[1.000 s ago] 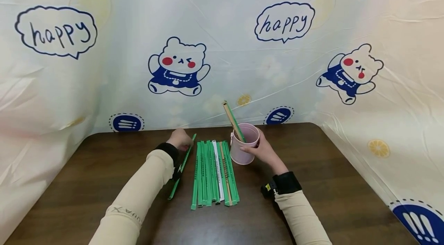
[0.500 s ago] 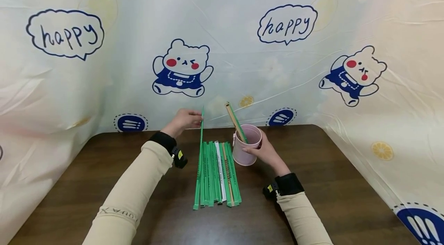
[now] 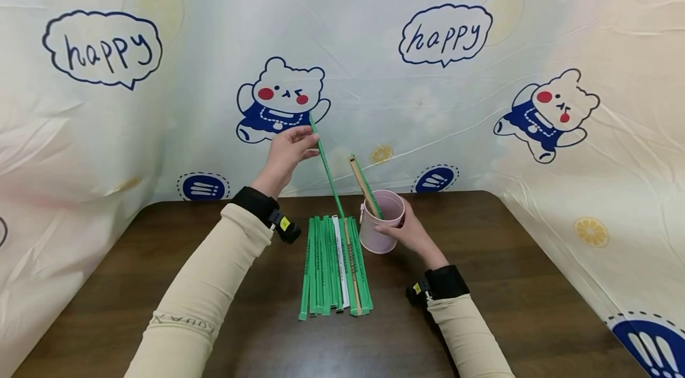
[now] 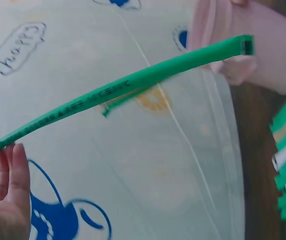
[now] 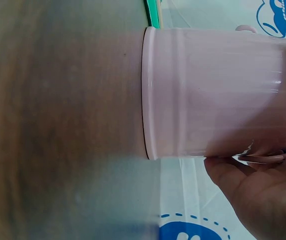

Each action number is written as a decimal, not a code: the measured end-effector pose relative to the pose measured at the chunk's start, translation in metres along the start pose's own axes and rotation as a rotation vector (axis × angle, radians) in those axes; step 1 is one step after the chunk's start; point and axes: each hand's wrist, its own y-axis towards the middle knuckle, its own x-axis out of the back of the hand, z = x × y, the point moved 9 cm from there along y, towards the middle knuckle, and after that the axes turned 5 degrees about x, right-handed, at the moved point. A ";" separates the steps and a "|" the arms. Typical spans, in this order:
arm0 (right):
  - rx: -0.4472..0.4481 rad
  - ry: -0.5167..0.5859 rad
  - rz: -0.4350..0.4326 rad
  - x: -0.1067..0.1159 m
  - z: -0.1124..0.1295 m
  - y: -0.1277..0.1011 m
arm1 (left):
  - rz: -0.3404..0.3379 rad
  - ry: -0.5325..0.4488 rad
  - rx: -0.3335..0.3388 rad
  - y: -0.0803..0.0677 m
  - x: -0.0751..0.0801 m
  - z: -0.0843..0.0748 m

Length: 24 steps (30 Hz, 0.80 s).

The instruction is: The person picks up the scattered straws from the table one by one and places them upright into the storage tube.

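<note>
Left hand has lifted one long green paper-sleeved chopstick off the worktop, pinching its top end. Right hand still grips the pale pink plastic cup, so looks like it's heading in there.

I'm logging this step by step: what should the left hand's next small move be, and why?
Probably swing the green stick's lower end over the pink cup and lower it in. The left hand pinches its top, the right hand steadies the cup, which already holds sticks.
</note>
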 end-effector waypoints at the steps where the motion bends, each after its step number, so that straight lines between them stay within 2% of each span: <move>1: -0.001 0.001 0.004 0.000 0.005 -0.002 | -0.015 -0.023 -0.012 0.000 -0.002 -0.004; 4: 0.012 -0.007 0.010 0.001 0.018 -0.007 | -0.051 -0.055 -0.046 -0.003 -0.008 -0.016; 9: 0.013 -0.006 0.010 0.001 0.021 -0.009 | -0.082 -0.076 -0.070 -0.005 -0.017 -0.029; 13: 0.015 -0.006 0.000 0.000 0.003 -0.002 | -0.083 -0.085 -0.088 -0.007 -0.027 -0.032; 16: 0.030 -0.011 -0.021 0.001 -0.013 0.005 | -0.086 -0.089 -0.108 -0.007 -0.035 -0.029; 24: 0.017 -0.023 -0.035 0.001 -0.021 0.006 | -0.073 -0.078 -0.122 -0.008 -0.057 -0.005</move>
